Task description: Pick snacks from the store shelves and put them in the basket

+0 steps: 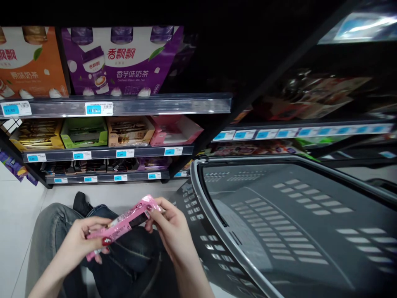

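Note:
A slim pink sachet (pixel 124 224) is stretched slantwise between my hands, above my lap. My left hand (pixel 84 240) pinches its lower left end, thumb on top. At the upper right end my right hand (pixel 169 217) grips it between thumb and fingers. Printing and a dark panel show on the side facing me; the underside is hidden. Beyond my hands, a pink open box (pixel 176 131) on the middle shelf has pink packets inside. A large grey shopping basket (pixel 248 231) stands close to the right of my right hand.
Next to the pink box are an orange-brown box (pixel 130 131), a green box (pixel 84 133) and a yellow box (pixel 37 135). A purple milk tea carton (pixel 124 62) and an orange carton (pixel 34 62) fill the upper shelf (pixel 161 104). My crossed legs (pixel 124 256) rest on the pale floor (pixel 15 215).

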`<action>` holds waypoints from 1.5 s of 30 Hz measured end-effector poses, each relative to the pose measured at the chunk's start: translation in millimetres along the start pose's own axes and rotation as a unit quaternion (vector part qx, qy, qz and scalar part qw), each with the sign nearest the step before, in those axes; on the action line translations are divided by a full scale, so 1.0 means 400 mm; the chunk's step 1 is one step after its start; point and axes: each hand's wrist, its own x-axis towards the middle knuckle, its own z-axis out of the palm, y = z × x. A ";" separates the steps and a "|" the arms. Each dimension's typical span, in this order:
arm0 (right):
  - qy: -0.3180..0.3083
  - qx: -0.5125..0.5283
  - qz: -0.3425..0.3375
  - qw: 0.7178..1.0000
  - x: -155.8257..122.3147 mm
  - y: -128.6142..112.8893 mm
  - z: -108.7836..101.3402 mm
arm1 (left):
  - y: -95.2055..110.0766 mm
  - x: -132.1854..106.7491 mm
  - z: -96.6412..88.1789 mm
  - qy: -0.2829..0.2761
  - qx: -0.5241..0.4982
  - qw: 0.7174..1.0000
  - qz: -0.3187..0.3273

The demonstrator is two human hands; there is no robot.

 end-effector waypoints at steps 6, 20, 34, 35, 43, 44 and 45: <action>0.035 0.044 0.012 0.998 -0.042 0.009 -0.003 | 0.034 0.029 -0.047 0.125 -0.041 0.988 0.079; 0.061 -0.034 -0.059 0.996 -0.071 0.023 -0.022 | 0.043 0.035 -0.048 0.143 -0.023 0.983 0.109; -0.001 -0.180 -0.333 0.925 -0.103 -0.034 -0.082 | 0.059 -0.040 -0.088 0.040 0.186 0.842 0.504; 0.000 -0.181 -0.335 0.925 -0.106 -0.035 -0.080 | 0.059 -0.041 -0.088 0.042 0.188 0.839 0.509; -0.002 -0.189 -0.331 0.925 -0.093 -0.043 -0.082 | 0.051 -0.042 -0.101 0.067 0.207 0.858 0.465; -0.004 -0.190 -0.317 0.929 -0.088 -0.043 -0.081 | 0.046 -0.041 -0.100 0.094 0.207 0.874 0.429; -0.003 -0.185 -0.296 0.937 -0.084 -0.043 -0.080 | 0.041 -0.040 -0.096 0.125 0.196 0.896 0.378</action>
